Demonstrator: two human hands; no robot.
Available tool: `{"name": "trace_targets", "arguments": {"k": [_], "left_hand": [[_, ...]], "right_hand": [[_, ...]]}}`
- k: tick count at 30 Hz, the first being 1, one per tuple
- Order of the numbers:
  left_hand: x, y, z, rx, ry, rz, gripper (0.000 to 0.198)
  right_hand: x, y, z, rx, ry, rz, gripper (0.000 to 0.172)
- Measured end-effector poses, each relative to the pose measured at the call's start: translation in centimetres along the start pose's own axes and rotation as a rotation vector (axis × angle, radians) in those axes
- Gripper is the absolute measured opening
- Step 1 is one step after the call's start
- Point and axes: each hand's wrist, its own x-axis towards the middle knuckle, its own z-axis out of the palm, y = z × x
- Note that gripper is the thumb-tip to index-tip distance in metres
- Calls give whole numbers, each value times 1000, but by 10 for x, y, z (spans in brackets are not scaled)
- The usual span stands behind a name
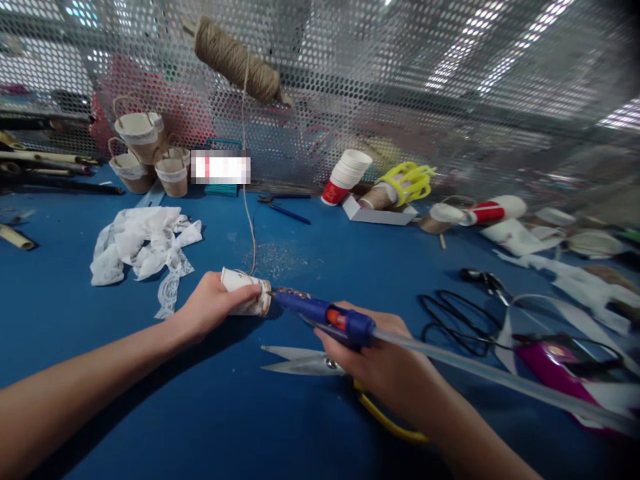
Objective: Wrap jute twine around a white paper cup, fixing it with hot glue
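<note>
My left hand (207,303) is closed round a white paper cup (240,283) that lies on its side, its brownish end facing right. Twine (249,220) runs down to the cup from a big spool (235,59) hanging above. In my right hand (373,340) is a blue hot glue gun (310,307), with a long clear glue stick (470,370) sticking out of its back. The gun's nozzle is at the cup's brownish end; whether it touches cannot be made out. Open scissors (300,362) with yellow handles lie below, partly hidden by my right hand.
Twine-wrapped cups with handles (173,175) stand at the back left, near crumpled white lace (135,243). Pliers (287,205), stacked paper cups (347,175) and a yellow-fringed roll (405,183) sit along the mesh. A black cable (450,320) and a magenta object (555,373) lie right.
</note>
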Motion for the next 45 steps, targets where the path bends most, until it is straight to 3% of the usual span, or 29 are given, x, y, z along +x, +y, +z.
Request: {"name": "trace_targets", "arguments": {"k": [11,20,28,45], "left_hand": [[-2,0,1,12,7,20,19],[-2,2,1,56,0,31,19],[-3,2,1,32,-8,23,20],[0,-1,-1,82,-11,44,27]], "right_hand": [[11,-14,-5,27,72,40,11],[18,-12,-4,0,48,-22,11],[7,-11,-5,22,5,81,12],[-1,-11,-5,20,12,-15,12]]}}
